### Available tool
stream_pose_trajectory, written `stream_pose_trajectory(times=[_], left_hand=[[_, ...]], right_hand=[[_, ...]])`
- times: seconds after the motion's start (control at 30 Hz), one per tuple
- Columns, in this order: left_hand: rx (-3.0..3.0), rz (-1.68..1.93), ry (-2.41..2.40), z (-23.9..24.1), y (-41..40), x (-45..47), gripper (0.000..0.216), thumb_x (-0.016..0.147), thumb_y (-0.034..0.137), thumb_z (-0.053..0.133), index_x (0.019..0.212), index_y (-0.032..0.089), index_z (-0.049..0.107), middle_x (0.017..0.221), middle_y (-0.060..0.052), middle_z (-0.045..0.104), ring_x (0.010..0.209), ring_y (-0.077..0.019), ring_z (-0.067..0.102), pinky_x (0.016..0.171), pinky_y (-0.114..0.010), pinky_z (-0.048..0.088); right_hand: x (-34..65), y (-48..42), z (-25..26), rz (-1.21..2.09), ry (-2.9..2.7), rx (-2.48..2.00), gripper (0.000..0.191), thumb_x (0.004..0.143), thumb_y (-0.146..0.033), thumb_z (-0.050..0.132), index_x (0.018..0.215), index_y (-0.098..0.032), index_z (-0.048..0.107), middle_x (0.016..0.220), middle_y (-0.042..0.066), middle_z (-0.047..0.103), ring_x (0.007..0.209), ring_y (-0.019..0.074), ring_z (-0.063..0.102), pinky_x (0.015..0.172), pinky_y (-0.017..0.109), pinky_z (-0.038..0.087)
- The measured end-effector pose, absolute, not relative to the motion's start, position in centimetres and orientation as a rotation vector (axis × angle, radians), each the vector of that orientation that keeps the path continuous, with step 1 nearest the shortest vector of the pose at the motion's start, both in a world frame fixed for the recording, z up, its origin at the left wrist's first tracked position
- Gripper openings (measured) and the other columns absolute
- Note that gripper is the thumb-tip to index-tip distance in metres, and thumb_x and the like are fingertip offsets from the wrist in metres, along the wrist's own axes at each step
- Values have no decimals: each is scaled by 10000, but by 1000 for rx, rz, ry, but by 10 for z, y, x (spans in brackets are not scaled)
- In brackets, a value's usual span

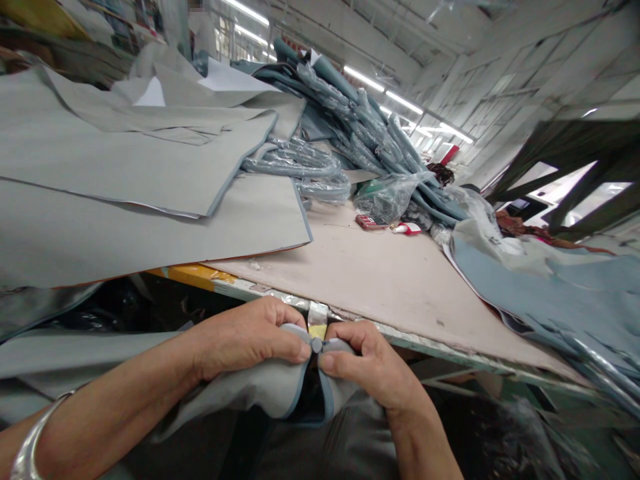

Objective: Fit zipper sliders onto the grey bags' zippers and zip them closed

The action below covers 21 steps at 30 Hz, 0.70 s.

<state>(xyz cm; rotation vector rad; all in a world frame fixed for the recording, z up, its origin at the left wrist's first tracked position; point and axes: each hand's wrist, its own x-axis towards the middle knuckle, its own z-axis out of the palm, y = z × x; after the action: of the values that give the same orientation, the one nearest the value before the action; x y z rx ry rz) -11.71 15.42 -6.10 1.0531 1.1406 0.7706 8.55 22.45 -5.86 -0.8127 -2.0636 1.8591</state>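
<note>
Grey fabric [270,393] with a blue-grey piped edge sits in your two hands, low in the head view, just off the near edge of the table [380,280]; your left hand [250,343] and right hand [373,367] meet thumb to thumb, each pinched tight on that piped edge; one small round cord end [317,345] shows between your fingertips; the cloth hangs from the pinch in two folds toward your lap, and its lower part is hidden by your forearms; one metal bracelet [33,437] rings your left wrist, partly cut off by the frame.

On the table you have three large grey panels [140,167] overlapping at the left, though the pile behind them is too tangled to count; one heap of plastic-wrapped piping bundles [360,127] runs along the far side, their number unclear; one clear plastic bag [385,197] lies in front of it; just beside the bag lie one red item [369,222] and one red-and-white item [407,229], both too small to identify; blue-grey sheets [550,300] drape off the right edge, how many cannot be told; one person [200,30] stands far behind, mostly hidden by the pile.
</note>
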Motion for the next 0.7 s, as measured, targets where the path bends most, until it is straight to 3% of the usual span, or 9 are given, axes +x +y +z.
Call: stream_pose_trajectory(times=[0.47,0.7], left_hand=[[995,749,1082,-64,158,-121,248,587,336,717,731,151,634,571,47,508,505,-80,375,472,-183,289],[1032,765,1075,-64,156,-122,230,643,335,718,749,147,638,604,40,501,534,-83,368,490,-182,279]], right_hand=[[83,225,-57,1882,-2081,-761,189,725,-281,669,657,-151,549,592,-51,359,572,95,252,518,224,214],[84,222,-58,1871,-2054,-803,235,750,-345,669,688,-149,556,603,-47,344,569,94,232,518,226,212]])
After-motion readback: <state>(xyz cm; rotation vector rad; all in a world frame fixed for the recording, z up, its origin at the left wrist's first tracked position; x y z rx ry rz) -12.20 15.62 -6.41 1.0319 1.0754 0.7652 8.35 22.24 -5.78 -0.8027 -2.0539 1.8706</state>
